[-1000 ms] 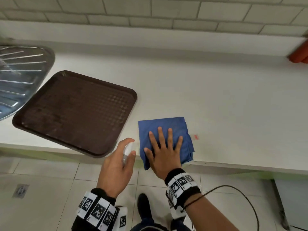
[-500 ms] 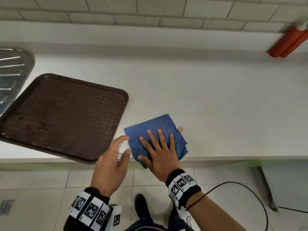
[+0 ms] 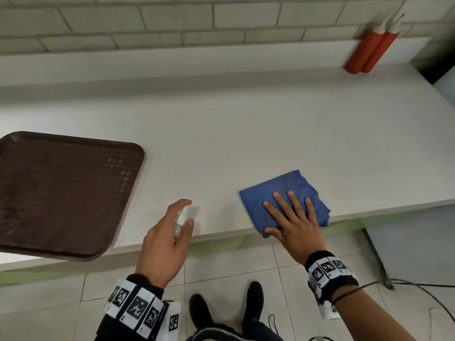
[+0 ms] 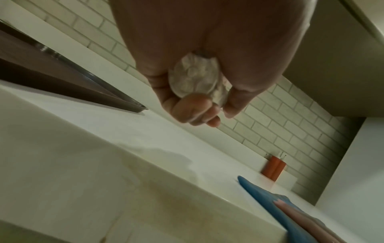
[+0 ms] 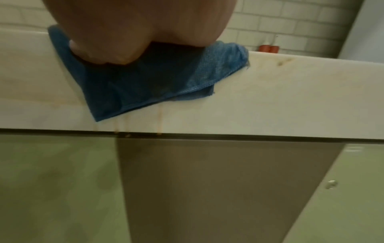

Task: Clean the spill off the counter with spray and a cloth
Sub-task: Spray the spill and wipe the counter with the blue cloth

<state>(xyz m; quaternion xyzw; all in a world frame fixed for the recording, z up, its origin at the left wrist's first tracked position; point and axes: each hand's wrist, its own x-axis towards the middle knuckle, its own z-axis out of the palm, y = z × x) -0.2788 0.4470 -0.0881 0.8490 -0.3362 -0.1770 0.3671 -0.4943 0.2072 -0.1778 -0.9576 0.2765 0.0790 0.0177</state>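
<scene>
A folded blue cloth (image 3: 278, 193) lies at the front edge of the white counter (image 3: 246, 134), one corner hanging over the edge (image 5: 145, 85). My right hand (image 3: 288, 217) presses flat on it with straight, spread fingers. My left hand (image 3: 170, 232) grips a small clear spray bottle (image 3: 181, 219) upright over the counter's front edge, left of the cloth; the bottle's base (image 4: 193, 78) shows between the curled fingers. Brownish drip streaks (image 5: 159, 121) run down the counter's front face below the cloth. No spill is plain on the counter top.
A dark brown tray (image 3: 61, 193) sits at the left, overhanging the front edge. Two red cylinders (image 3: 371, 50) lean against the tiled wall at the back right. A cable (image 3: 418, 289) trails on the tiled floor by my shoes (image 3: 226, 308).
The right hand has slid the cloth to the right along the front edge, away from the tray. The left hand has kept hold of the bottle and now stands further from the cloth.
</scene>
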